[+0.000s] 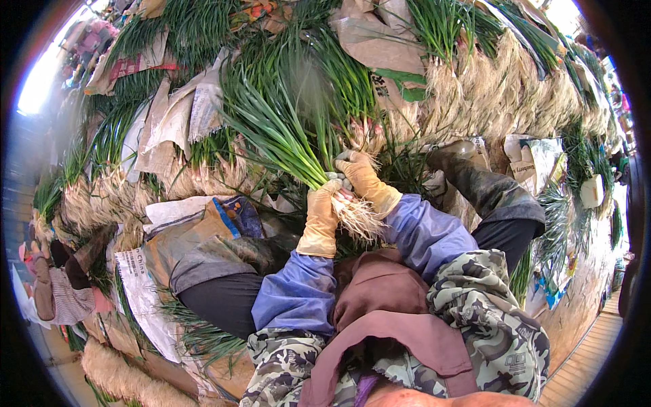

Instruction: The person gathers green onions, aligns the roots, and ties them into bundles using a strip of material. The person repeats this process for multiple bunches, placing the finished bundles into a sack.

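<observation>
In front of my lap I hold a bunch of scallion-like greens (300, 157). Its leaves fan up and to the left, and its pale stringy roots (360, 220) hang down to the right. My left hand (320, 216), in a yellowish glove with grey fingertips, is closed around the stem ends. My right hand (367, 180), gloved alike, grips the same bunch from the other side, close to the left fingers. Part of the stems is hidden by the gloves. Just beyond lies another pile of greens (351, 86) with pinkish stem ends.
Rows of rooted greens (508, 86) spread across the far side and right. More bundles (193, 178) lie at left under woven sacks (173, 117). Beside my left leg is a printed white sack (145, 300). Another person (63, 290) is at the far left. A pale container (592, 191) stands at right.
</observation>
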`<action>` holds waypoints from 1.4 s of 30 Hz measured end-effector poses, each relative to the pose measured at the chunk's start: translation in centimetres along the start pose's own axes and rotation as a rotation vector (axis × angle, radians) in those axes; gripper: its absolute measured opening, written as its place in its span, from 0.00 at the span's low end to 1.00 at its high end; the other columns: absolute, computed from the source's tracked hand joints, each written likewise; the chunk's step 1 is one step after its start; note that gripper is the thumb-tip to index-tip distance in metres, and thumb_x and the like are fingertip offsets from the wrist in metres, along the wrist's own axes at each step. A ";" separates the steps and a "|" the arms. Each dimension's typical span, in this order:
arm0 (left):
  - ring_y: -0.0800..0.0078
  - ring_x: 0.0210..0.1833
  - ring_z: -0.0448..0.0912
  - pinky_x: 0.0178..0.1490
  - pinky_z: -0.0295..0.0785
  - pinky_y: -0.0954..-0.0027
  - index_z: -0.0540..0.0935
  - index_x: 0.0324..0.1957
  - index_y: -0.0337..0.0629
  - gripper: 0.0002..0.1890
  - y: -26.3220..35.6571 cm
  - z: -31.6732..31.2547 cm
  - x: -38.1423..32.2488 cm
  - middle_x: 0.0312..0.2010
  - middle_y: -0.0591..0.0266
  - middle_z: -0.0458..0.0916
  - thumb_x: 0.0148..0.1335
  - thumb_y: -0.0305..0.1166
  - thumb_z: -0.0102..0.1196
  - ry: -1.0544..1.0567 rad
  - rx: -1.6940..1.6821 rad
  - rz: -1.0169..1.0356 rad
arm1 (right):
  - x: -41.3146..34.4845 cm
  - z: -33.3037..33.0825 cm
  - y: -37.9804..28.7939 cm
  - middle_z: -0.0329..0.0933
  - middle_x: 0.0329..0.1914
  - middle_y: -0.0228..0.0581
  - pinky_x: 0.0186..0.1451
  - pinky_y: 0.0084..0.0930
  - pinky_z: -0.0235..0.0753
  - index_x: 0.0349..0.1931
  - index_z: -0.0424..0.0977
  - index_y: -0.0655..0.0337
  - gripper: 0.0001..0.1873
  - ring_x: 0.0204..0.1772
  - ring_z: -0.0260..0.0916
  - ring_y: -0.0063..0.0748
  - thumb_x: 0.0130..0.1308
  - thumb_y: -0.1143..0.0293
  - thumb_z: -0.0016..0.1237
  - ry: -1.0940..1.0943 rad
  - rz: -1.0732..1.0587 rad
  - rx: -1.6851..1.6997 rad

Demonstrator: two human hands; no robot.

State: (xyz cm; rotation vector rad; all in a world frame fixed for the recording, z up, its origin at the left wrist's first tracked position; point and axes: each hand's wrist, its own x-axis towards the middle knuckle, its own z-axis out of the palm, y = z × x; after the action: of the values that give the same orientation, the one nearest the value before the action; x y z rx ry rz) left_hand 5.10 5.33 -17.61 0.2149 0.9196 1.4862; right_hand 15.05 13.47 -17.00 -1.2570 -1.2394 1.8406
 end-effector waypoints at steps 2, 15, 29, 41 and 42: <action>0.64 0.17 0.75 0.24 0.76 0.66 0.75 0.31 0.28 0.06 0.2 0.9 -0.2 0.19 0.48 0.76 0.55 0.24 0.49 0.073 0.050 0.032 | 0.5 -0.6 0.3 0.71 0.24 0.31 0.22 0.15 0.65 0.35 0.72 0.63 0.05 0.21 0.65 0.19 0.64 0.71 0.48 -0.049 0.053 0.206; 0.66 0.32 0.77 0.38 0.76 0.66 0.75 0.37 0.38 0.07 -0.8 -1.8 -0.5 0.32 0.55 0.78 0.54 0.22 0.52 -0.103 -0.406 -0.034 | 0.7 2.2 1.6 0.68 0.13 0.28 0.13 0.15 0.58 0.30 0.71 0.62 0.06 0.13 0.61 0.15 0.59 0.72 0.53 0.156 0.056 0.277; 0.67 0.28 0.75 0.32 0.73 0.73 0.74 0.37 0.34 0.10 0.5 -1.9 -1.0 0.27 0.57 0.76 0.52 0.26 0.50 -0.228 -0.305 -0.178 | 8.6 5.3 -10.2 0.71 0.51 0.50 0.49 0.37 0.74 0.49 0.68 0.59 0.18 0.48 0.73 0.48 0.55 0.73 0.43 0.086 -0.587 -1.238; 0.72 0.32 0.73 0.34 0.75 0.70 0.73 0.38 0.38 0.10 6.3 -1.4 -1.3 0.33 0.61 0.73 0.52 0.21 0.54 -0.532 -0.597 0.049 | 8.6 -11.6 -7.7 0.79 0.34 0.35 0.44 0.28 0.74 0.42 0.74 0.60 0.13 0.40 0.75 0.37 0.61 0.63 0.49 0.021 -0.556 -1.324; 0.72 0.32 0.73 0.37 0.73 0.70 0.74 0.40 0.39 0.11 6.4 -2.0 -1.1 0.35 0.59 0.73 0.53 0.22 0.53 -0.486 -0.623 0.026 | 8.2 -12.0 -5.5 0.79 0.36 0.38 0.45 0.31 0.74 0.44 0.74 0.60 0.15 0.41 0.76 0.41 0.60 0.62 0.49 -0.084 -0.571 -1.712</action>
State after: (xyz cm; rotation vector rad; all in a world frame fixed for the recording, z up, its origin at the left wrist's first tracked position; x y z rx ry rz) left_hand -0.77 4.37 -14.33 0.1175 0.0498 1.5759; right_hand 22.78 26.96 -16.57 -1.1681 -2.9502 0.0837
